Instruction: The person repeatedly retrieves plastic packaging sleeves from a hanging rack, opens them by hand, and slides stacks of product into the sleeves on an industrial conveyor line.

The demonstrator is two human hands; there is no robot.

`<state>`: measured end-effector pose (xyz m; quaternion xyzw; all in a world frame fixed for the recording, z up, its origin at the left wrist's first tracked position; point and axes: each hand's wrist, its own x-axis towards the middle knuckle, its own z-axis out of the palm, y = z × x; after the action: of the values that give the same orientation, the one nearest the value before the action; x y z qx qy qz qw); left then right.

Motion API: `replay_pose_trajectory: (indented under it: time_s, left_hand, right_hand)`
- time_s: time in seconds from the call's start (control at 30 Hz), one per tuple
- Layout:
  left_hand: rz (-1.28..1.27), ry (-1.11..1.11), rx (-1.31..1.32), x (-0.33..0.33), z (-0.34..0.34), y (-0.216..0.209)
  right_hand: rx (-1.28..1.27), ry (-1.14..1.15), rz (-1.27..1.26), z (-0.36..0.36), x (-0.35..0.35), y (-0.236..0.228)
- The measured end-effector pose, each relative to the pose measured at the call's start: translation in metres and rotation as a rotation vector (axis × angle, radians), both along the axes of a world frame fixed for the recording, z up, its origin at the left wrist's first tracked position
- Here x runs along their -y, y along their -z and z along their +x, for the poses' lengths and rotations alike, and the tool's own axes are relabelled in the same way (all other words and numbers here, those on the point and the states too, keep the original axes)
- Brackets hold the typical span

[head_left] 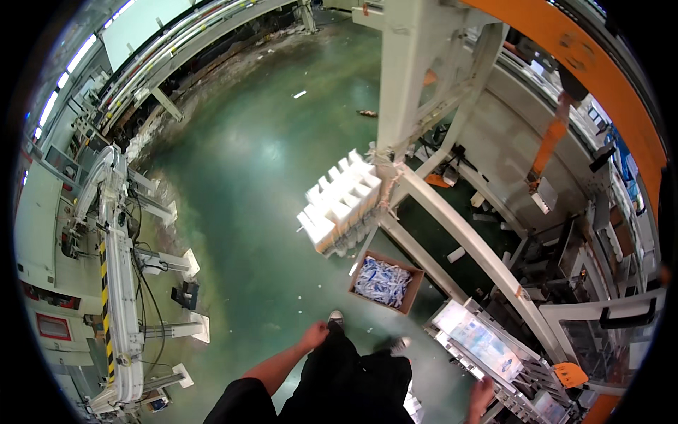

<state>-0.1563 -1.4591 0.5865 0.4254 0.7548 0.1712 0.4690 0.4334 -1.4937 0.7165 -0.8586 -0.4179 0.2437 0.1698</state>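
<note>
My left hand (316,335) hangs beside my left leg, its fingers curled in, with nothing visible in it. My right hand (482,393) is low at the right, close to the edge of a machine table (480,341) bearing flat, light-coloured printed sheets. It is small and smeared, so its fingers cannot be read. Ahead of my feet, an open cardboard box (412,299) holds many crumpled white-and-blue wrappers. Beyond it, several white cartons (344,198) stand close together in rows beside the machine's post.
A conveyor on legs (116,268) runs along the left, with cables hanging. A thick beige frame post (400,78) and slanting beams stand to the right. An orange arm (586,56) crosses the upper right. Scraps lie on the green floor (247,191).
</note>
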Motion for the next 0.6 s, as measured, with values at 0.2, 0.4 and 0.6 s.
replay_pose_trajectory:
  time_s: [0.2,0.4,0.6]
  left_hand:
    - [0.037,0.047,-0.177,-0.112,-0.116,-0.013]
    - [0.350,-0.117,-0.006,-0.238,-0.200,-0.072]
    - [0.388,0.268,0.139,-0.324,-0.244,-0.054]
  right_hand:
    - [-0.362,-0.765,0.057,-0.347,-0.191,-0.020]
    - [-0.291,-1.023,0.096,-0.551,-0.301,-0.005]
    - [0.163,-0.937,0.210,-0.643,-0.342,0.038]
